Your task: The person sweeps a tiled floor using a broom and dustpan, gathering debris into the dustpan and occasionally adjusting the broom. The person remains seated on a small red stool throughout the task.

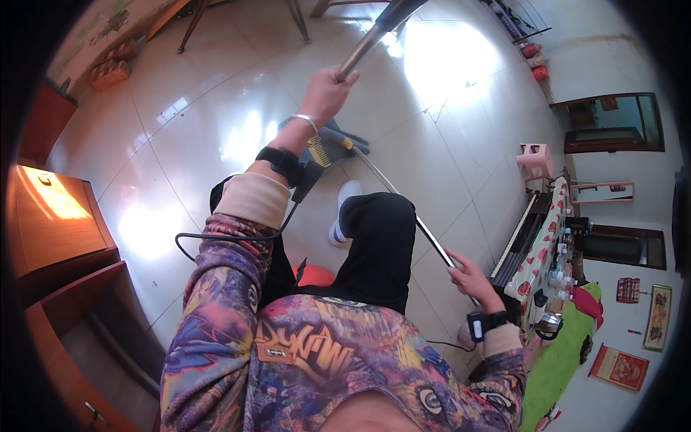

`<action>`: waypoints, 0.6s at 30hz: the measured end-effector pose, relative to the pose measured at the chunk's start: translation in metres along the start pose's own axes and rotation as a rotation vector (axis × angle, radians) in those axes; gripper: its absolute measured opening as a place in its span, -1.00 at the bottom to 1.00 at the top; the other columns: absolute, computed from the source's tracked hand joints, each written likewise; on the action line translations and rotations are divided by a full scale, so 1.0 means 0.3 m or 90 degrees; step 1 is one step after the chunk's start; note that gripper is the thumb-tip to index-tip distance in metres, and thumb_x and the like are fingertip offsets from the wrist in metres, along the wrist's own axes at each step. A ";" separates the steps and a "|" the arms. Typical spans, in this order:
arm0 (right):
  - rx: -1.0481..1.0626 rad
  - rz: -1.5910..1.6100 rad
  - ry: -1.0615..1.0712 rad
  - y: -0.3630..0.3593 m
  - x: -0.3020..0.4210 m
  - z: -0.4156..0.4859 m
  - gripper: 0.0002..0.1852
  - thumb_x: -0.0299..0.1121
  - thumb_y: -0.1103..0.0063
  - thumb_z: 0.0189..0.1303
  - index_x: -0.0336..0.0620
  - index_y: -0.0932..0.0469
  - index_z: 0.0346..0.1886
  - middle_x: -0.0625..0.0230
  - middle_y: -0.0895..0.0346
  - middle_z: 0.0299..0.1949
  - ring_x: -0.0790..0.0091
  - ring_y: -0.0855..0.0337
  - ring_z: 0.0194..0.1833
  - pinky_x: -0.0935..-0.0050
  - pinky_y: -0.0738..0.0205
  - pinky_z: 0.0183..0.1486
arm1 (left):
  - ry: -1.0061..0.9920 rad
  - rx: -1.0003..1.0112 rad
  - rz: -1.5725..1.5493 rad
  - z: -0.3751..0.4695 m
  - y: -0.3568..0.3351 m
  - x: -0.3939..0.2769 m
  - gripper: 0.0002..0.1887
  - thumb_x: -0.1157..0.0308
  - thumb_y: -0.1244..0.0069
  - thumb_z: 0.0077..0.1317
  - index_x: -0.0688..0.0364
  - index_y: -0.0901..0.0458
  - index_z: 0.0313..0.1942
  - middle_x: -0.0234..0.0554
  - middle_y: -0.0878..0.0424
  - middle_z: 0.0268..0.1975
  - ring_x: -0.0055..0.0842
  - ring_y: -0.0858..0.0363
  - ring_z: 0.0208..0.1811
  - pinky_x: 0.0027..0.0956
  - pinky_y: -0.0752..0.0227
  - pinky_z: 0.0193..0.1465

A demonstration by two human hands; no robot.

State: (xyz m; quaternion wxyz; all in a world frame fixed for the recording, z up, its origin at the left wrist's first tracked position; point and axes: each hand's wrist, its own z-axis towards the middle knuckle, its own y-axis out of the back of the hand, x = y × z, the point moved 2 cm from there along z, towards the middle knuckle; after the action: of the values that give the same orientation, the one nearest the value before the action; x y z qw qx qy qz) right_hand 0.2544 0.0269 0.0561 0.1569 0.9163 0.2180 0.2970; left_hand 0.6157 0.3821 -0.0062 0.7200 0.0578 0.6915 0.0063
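My left hand (329, 93), with a silver bangle and a black wrist strap, is closed around a metal pole (360, 53) with a dark grip that runs out past the top edge. Beneath that forearm a grey dustpan (336, 148) with yellow comb teeth rests on the tiled floor, partly hidden by the arm. A broom head seems to lie against it, but the overlap makes this hard to tell. From the dustpan a slim metal handle (397, 189) slants past my knee to my right hand (471, 278), whose fingers hold it near its upper end.
Wooden cabinets (65, 221) stand at the left, one compartment open. Right of me are an electronic keyboard (521, 237) and a table with a heart-patterned cloth (546, 243), bearing bottles. A pink stool (535, 161) stands beyond. Bricks (109, 73) lie by the far-left wall; furniture legs (298, 21) stand ahead.
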 end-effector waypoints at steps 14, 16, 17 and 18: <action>-0.200 -0.023 0.121 0.137 0.253 0.591 -0.42 -0.38 -0.05 0.31 0.03 -0.26 0.41 0.48 -0.32 -0.63 0.62 -0.25 -0.68 0.54 -0.16 -0.69 | -0.032 -0.011 0.020 -0.013 0.011 -0.036 -0.63 0.17 -0.06 0.37 0.29 -0.52 -0.49 -0.31 -0.36 -0.62 -0.58 -0.29 -0.56 -0.37 -0.25 -0.44; -0.193 -0.049 0.112 0.111 0.252 0.672 -0.43 -0.38 -0.05 0.32 0.03 -0.26 0.41 0.46 -0.33 -0.63 0.61 -0.26 -0.71 0.52 -0.18 -0.70 | 0.002 0.004 0.032 -0.011 0.010 -0.040 -0.69 0.21 -0.06 0.34 0.33 -0.64 -0.37 -0.06 -0.50 -0.58 -0.39 -0.40 -0.53 -0.29 -0.36 -0.33; -0.186 -0.049 0.118 0.096 0.245 0.697 -0.44 -0.37 -0.06 0.32 0.02 -0.26 0.41 0.45 -0.34 -0.64 0.61 -0.26 -0.73 0.51 -0.19 -0.70 | 0.001 0.003 0.031 -0.008 0.010 -0.042 -0.69 0.21 -0.06 0.35 0.33 -0.64 -0.37 -0.06 -0.50 -0.57 -0.39 -0.41 -0.52 -0.29 -0.36 -0.32; -0.205 -0.119 0.120 0.071 0.222 0.697 -0.42 -0.37 -0.08 0.31 0.02 -0.26 0.41 0.45 -0.33 -0.63 0.59 -0.28 -0.70 0.50 -0.23 -0.67 | 0.001 0.003 0.030 -0.006 0.009 -0.043 -0.69 0.21 -0.06 0.35 0.33 -0.64 -0.37 -0.06 -0.51 -0.57 -0.38 -0.42 -0.52 -0.29 -0.37 -0.31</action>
State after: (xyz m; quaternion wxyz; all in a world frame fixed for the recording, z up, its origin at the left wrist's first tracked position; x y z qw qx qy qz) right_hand 0.4377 0.0085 -0.0653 0.3073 0.8233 0.2652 0.3968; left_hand 0.6136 0.3839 0.0068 0.7189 0.0753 0.6907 0.0217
